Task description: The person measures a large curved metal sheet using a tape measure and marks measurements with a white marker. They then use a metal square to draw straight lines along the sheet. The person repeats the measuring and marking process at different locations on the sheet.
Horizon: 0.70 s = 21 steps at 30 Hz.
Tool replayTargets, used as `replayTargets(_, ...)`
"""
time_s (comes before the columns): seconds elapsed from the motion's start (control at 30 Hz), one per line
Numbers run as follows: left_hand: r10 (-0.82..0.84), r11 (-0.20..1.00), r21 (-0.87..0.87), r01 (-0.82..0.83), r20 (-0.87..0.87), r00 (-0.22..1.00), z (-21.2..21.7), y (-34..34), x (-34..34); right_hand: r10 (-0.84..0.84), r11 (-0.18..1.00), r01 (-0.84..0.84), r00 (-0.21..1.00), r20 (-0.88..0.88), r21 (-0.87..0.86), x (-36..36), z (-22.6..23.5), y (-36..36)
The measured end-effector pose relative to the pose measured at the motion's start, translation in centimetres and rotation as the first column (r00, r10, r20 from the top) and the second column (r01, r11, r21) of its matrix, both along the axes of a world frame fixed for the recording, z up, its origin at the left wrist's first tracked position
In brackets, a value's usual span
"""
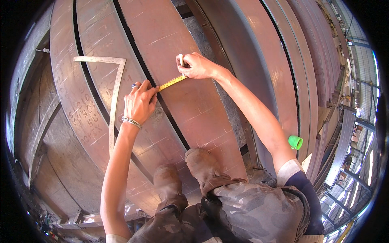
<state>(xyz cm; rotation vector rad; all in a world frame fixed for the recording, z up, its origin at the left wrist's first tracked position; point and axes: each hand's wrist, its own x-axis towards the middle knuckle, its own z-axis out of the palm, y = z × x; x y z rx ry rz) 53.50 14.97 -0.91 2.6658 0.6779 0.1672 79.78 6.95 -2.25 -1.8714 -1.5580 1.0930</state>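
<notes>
A yellow tape measure (172, 83) lies across a reddish-brown steel plate (170, 44), stretched between my hands. My left hand (139, 102) is closed on its left end, at the dark gap along the plate's edge. My right hand (197, 66) pinches a short white stick (181, 60) that looks like chalk, its lower tip at the tape's right end. Whether these fingers also grip the tape is hidden. A metal framing square (116, 91) rests on the plates to the left of my left hand, its long arm running down beside my left forearm.
Long steel plates lie side by side, with dark gaps between them. My boots (202, 162) stand on the plates below my hands. A bright green cup-like piece (295, 142) sits on the right, near my right elbow. Stacked steel strips (312, 52) fill the right side.
</notes>
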Motion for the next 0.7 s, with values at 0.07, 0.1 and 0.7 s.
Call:
replayTargets(0.07,0.0,1.0,-0.003,0.0,-0.001,1.0,0.0,0.0,0.0,-0.044,0.985,0.039,0.999,0.027,0.167,-0.4,0.2,0.0)
replayTargets(0.1,-0.002,1.0,-0.005,0.002,0.004,1.0,0.1,0.1,-0.1,-0.088,0.943,0.068,0.995,0.048,0.325,-0.9,0.3,0.0)
replayTargets(0.7,-0.002,1.0,0.004,0.002,0.017,1.0,0.0,-0.1,0.0,-0.363,0.916,0.395,0.891,-0.272,0.073,-0.2,0.1,-2.0)
